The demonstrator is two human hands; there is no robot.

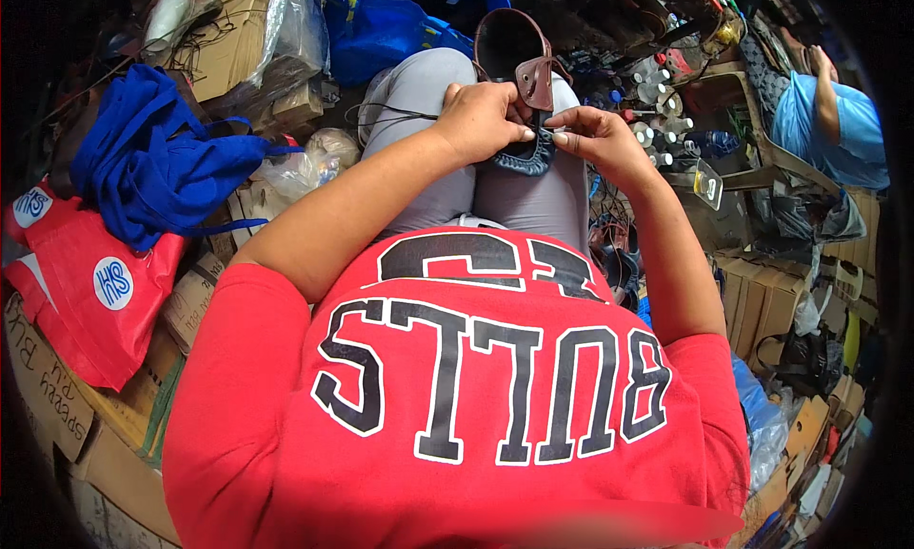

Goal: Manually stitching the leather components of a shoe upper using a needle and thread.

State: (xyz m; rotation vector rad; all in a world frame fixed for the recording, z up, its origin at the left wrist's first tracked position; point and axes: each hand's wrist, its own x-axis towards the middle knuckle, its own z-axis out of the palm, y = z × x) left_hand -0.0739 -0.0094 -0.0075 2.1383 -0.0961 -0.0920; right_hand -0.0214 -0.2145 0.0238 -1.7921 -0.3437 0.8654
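Observation:
A moccasin-style shoe upper [535, 82] of brown leather, with a dark blue gathered toe, rests across my lap between the knees. My left hand [484, 120] grips its left side, with the thumb pressed near the toe seam. At the toe's right edge, my right hand [602, 141] has thumb and forefinger pinched together; anything small between them is too fine to make out. A thin dark cord [386, 109] loops over my left knee beside the left hand.
A blue cloth bag [157, 159] and a red bag [105, 292] lie over cardboard boxes at left. Several small bottles [657, 120] stand right of my knee. Another person in a light blue garment [828, 130] is at far right. More boxes [762, 297] stack below.

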